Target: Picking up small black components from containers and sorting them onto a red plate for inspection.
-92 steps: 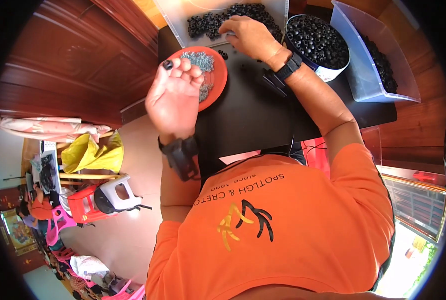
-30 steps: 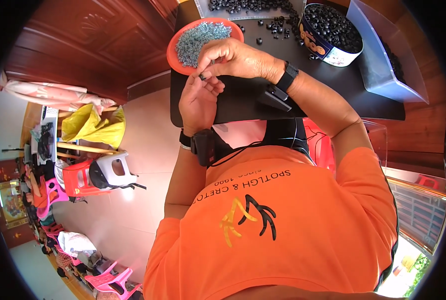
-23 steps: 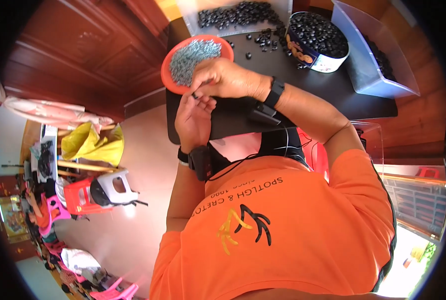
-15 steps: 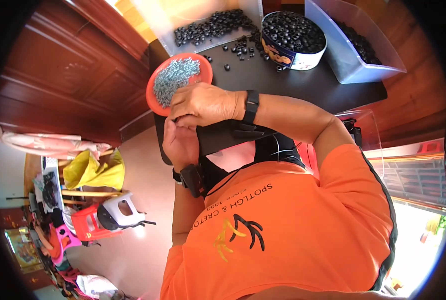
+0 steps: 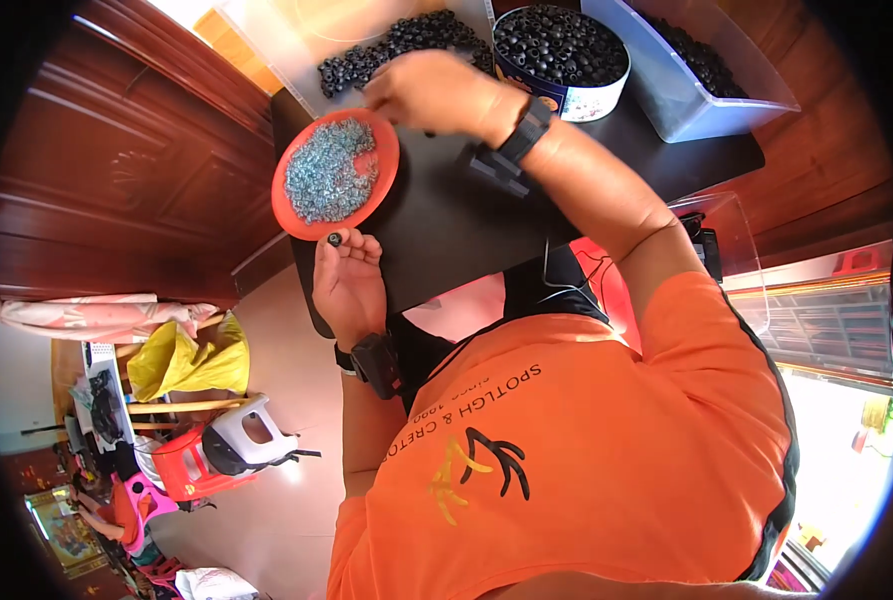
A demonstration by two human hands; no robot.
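Note:
My left hand point(image 5: 351, 285) is palm up by the near edge of the dark table, its thumb and forefinger pinching a small black cap point(image 5: 335, 239). Just beyond it sits a red plate point(image 5: 390, 150) heaped with small silvery metal pieces point(image 5: 328, 172), perhaps screws. My right hand point(image 5: 431, 92) is above the table between the plate's far rim and a clear bin point(image 5: 251, 38). Its fingertips are smeared by motion, and whatever they hold cannot be made out. Inside the bin lie many small black caps point(image 5: 416, 35) like the one in my left hand.
A round tin point(image 5: 596, 98) full of black caps stands at the back, beside a translucent bin point(image 5: 696, 115) holding more. The black tabletop point(image 5: 436, 220) has a wooden cabinet point(image 5: 156, 170) to its left. Stools point(image 5: 191, 465) and a yellow bag point(image 5: 191, 360) are at lower left.
My right hand has left my left hand and moved away, past the plate toward the clear bin. My left hand now shows the black cap in its fingers. The whole view has shifted slightly.

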